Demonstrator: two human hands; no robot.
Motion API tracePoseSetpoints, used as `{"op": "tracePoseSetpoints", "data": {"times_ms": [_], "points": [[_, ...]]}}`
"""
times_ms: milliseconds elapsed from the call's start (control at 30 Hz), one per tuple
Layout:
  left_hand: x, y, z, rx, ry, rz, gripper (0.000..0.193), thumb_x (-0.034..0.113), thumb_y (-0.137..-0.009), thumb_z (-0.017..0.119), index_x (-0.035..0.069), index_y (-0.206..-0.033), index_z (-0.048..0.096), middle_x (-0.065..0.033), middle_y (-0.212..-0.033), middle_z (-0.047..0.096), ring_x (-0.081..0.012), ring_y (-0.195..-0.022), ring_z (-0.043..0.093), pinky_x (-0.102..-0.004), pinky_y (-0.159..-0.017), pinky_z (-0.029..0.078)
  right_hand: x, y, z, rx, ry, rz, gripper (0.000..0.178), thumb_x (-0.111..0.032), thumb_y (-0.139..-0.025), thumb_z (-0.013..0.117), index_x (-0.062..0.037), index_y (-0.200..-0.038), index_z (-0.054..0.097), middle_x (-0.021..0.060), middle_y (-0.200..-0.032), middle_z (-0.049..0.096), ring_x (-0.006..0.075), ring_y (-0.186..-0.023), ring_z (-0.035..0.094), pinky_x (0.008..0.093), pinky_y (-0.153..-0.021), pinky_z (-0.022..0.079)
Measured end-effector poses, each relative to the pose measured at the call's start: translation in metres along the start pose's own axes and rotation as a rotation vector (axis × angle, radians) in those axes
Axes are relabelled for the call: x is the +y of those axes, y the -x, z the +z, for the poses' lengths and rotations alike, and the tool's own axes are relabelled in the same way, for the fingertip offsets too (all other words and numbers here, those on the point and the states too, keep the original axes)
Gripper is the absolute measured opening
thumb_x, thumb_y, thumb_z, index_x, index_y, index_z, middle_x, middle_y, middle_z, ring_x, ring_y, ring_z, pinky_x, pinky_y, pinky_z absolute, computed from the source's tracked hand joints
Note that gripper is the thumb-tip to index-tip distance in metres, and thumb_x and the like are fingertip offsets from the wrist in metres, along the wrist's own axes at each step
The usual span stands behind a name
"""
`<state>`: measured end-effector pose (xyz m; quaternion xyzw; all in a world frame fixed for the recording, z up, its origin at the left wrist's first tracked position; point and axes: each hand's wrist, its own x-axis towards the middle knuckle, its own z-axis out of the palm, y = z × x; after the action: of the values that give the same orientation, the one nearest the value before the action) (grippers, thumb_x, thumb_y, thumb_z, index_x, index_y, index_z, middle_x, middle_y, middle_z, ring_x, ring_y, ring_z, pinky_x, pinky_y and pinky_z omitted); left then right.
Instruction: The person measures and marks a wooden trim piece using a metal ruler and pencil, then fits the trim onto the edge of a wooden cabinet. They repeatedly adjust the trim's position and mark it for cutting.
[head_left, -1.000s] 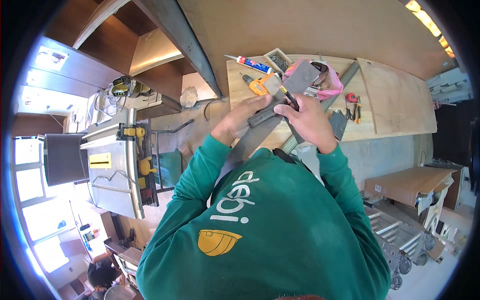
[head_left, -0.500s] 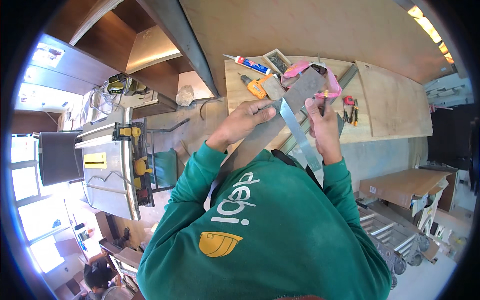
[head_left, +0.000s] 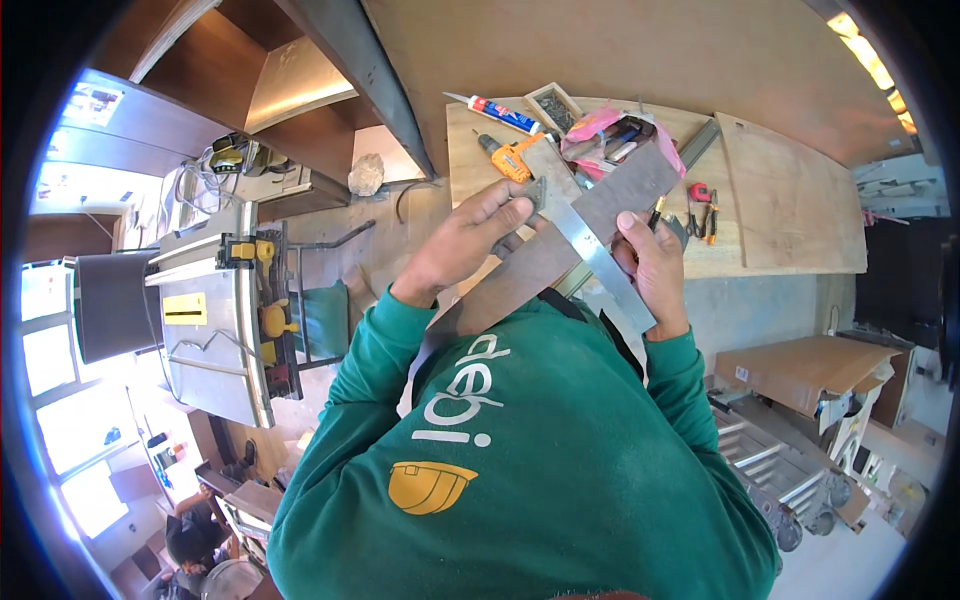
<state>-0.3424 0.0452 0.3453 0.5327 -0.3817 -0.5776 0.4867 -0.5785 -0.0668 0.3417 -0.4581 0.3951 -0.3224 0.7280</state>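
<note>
Partly over my desk [head_left: 726,240], the long brown board [head_left: 510,285] now has my steel try square [head_left: 600,256] swung across it, giving a straight edge, left hand [head_left: 465,240] gripping its end, right hand [head_left: 655,265] pinching a pencil [head_left: 657,212].

glossy metal square blade [head_left: 602,264], smooth matt board [head_left: 510,277], matt cloth sweatshirt [head_left: 590,450], smooth wooden worktop [head_left: 718,256], crumpled plastic bag [head_left: 596,122]
</note>
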Motion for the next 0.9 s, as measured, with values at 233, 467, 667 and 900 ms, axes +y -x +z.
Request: {"op": "tracePoseSetpoints", "data": {"times_ms": [233, 467, 667, 900], "points": [[0.010, 0.004, 0.023, -0.006, -0.301, 0.118, 0.038, 0.031, -0.110, 0.053, -0.001, -0.130, 0.058, -0.0115, -0.115, 0.065, -0.0166, -0.108, 0.056, -0.0335, -0.099, 0.045, 0.005, 0.003, -0.017, -0.098, -0.099, 0.087, 0.032, -0.016, -0.093, 0.078, -0.0140, -0.075, 0.051, -0.0075, -0.063, 0.048, 0.0030, -0.050, 0.037, 0.0236, -0.047, 0.030], [0.004, -0.004, 0.031, 0.032, -0.320, 0.159, 0.035, 0.030, -0.110, 0.052, 0.000, -0.126, 0.060, -0.0075, -0.110, 0.066, -0.0130, -0.108, 0.055, -0.0306, -0.097, 0.044, 0.012, 0.006, -0.020, -0.049, 0.072, 0.067, 0.035, -0.019, -0.089, 0.083, -0.0131, -0.073, 0.052, -0.0053, -0.066, 0.056, 0.0019, -0.056, 0.045, 0.0221, -0.050, 0.032], [0.014, -0.004, 0.041, 0.041, -0.417, 0.019, 0.043, 0.038, -0.107, 0.059, 0.000, -0.128, 0.061, -0.0094, -0.111, 0.067, -0.0141, -0.106, 0.058, -0.0317, -0.096, 0.046, 0.011, 0.009, -0.020, -0.048, 0.056, 0.067, 0.029, -0.019, -0.088, 0.084, -0.0098, -0.078, 0.058, -0.0043, -0.067, 0.058, 0.0028, -0.056, 0.048, 0.0217, -0.050, 0.035], [0.033, -0.008, 0.043, -0.011, -0.451, -0.093, 0.050, 0.040, -0.103, 0.064, 0.000, -0.132, 0.060, -0.0152, -0.120, 0.069, -0.0199, -0.112, 0.062, -0.0358, -0.100, 0.047, 0.016, 0.009, -0.024, -0.080, -0.076, 0.073, 0.026, -0.020, -0.087, 0.084, -0.0065, -0.084, 0.062, -0.0015, -0.071, 0.062, 0.0045, -0.054, 0.050, 0.0218, -0.048, 0.037]]}}
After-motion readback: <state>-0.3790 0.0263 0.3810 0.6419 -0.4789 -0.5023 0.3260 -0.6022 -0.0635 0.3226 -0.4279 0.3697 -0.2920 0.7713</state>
